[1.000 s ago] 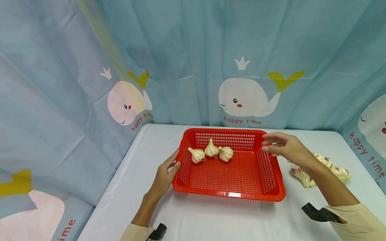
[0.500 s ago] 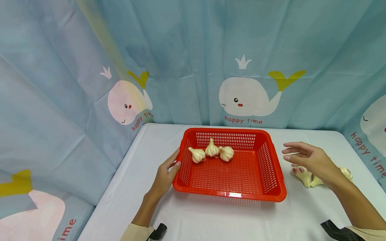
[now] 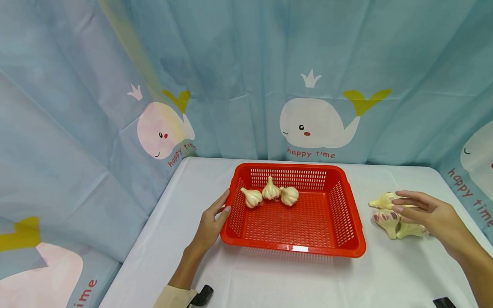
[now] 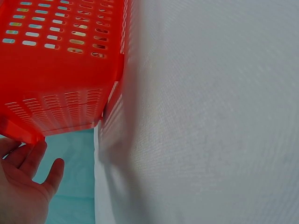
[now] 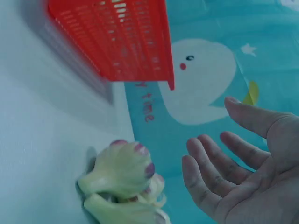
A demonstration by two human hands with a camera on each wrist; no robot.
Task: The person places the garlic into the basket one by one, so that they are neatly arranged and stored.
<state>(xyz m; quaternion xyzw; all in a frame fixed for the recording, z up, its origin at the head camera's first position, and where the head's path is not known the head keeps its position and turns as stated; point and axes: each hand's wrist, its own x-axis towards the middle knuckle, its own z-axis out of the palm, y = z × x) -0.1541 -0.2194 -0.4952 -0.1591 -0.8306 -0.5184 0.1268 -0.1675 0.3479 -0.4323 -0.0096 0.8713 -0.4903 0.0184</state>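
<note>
In the head view my left hand (image 3: 211, 222) is at the left side of a red plastic basket (image 3: 292, 250), holding its rim with the thumb tip on the edge. From the left wrist view, the fingers (image 4: 33, 161) meet the rim from outside, and one finger stands apart. Three garlic bulbs (image 3: 271, 189) lie inside the basket, towards its back left. My right hand (image 3: 435, 214) hovers over more garlic bulbs (image 3: 386, 220) on the table to the right, holding nothing. Its fingers are loosely spread in the right wrist view, beside bulbs (image 5: 122, 170) with purple-tinged ends. The hand partly hides this pile in the head view.
A white cloth (image 3: 277, 282) covers the table under the basket. Behind and at the sides hangs a blue curtain (image 3: 239, 64) printed with whales. Black straps (image 3: 202, 296) sit at the wrists.
My right hand has moved from above the basket's right rim rightwards to the garlic pile, uncovering some bulbs. The left hand, basket and garlic stay in place.
</note>
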